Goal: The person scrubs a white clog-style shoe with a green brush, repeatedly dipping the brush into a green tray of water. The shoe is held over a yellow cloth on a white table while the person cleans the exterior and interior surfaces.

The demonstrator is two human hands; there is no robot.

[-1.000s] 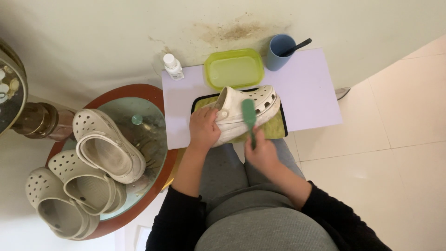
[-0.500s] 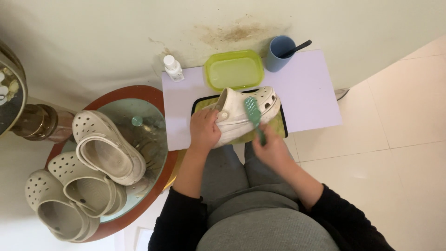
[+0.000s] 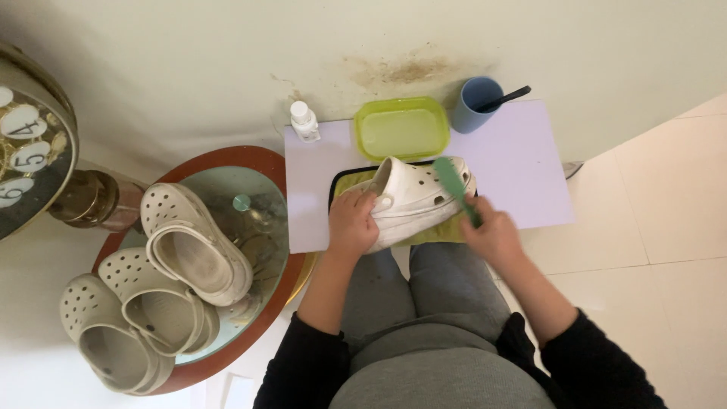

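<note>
A white perforated clog [image 3: 415, 198] lies on its side on a yellow-green cloth [image 3: 435, 234] over a black tray on a pale lilac table [image 3: 522, 163]. My left hand [image 3: 352, 223] grips the clog at its heel end and holds it steady. My right hand [image 3: 494, 236] holds a green brush [image 3: 455, 184] by its handle, with the brush head resting on the clog's toe end.
A yellow-green lidded box [image 3: 401, 128], a small white bottle [image 3: 305, 121] and a blue cup [image 3: 477, 102] with a dark utensil stand along the table's back edge by the wall. Three beige clogs [image 3: 189, 254] sit on a round glass-topped table [image 3: 250, 163] at left.
The brush has slid along the clog from its middle to the toe end on the right, and my right hand moved right with it. My left hand keeps its grip.
</note>
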